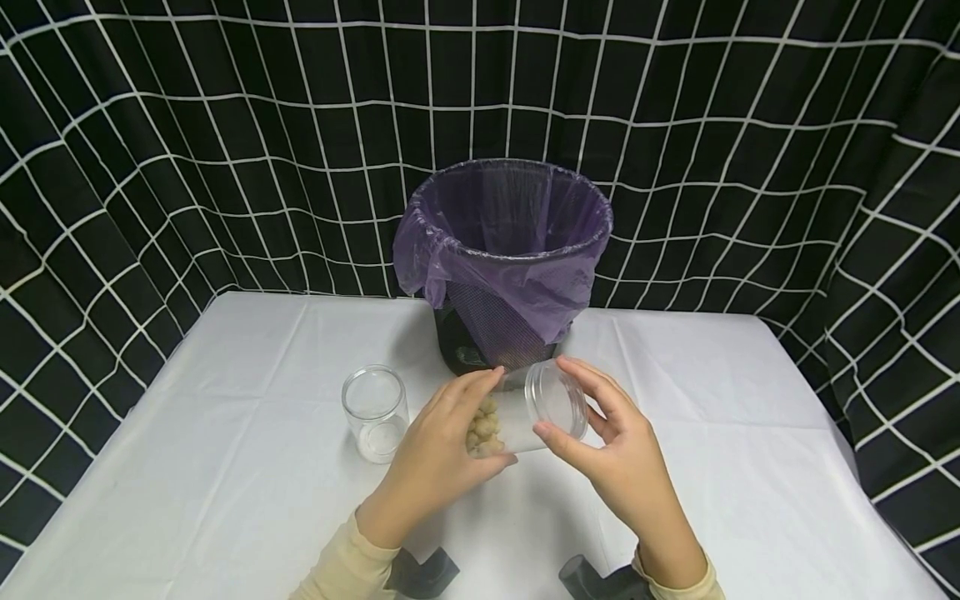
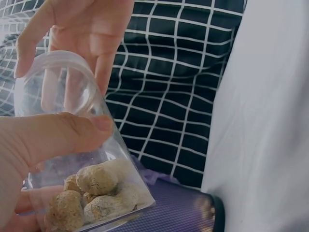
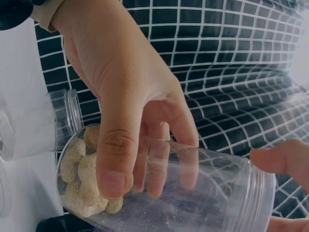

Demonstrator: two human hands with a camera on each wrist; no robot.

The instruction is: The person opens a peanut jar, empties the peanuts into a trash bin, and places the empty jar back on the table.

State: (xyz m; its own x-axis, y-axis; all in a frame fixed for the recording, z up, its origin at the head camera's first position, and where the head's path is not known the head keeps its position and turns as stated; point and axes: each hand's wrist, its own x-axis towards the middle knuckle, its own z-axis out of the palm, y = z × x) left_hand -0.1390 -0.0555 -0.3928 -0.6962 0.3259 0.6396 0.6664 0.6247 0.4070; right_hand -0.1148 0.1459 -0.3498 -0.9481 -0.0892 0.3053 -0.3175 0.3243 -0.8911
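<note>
Off to my left an empty jar stands upright and open-mouthed on the white surface, apart from everything I am handling. Next comes my left hand, its fingers and thumb curled round the closed bottom end of a clear jar that I hold tipped on its side above the surface, just in front of the bin. The peanuts are all heaped at that bottom end, under my left thumb, so I judge that none have gone out yet and the whole emptying is still left to do. My right hand pinches the threaded mouth of the same jar between thumb and fingertips; whether a lid is on it I cannot tell, since the mouth looks clear and glassy in all views. Behind both hands, in the middle of the surface, stands the bin with its purple bag folded over the rim and gaping open; nothing lies between the jar and that opening. The black grid cloth hangs all round the back and the right side.
</note>
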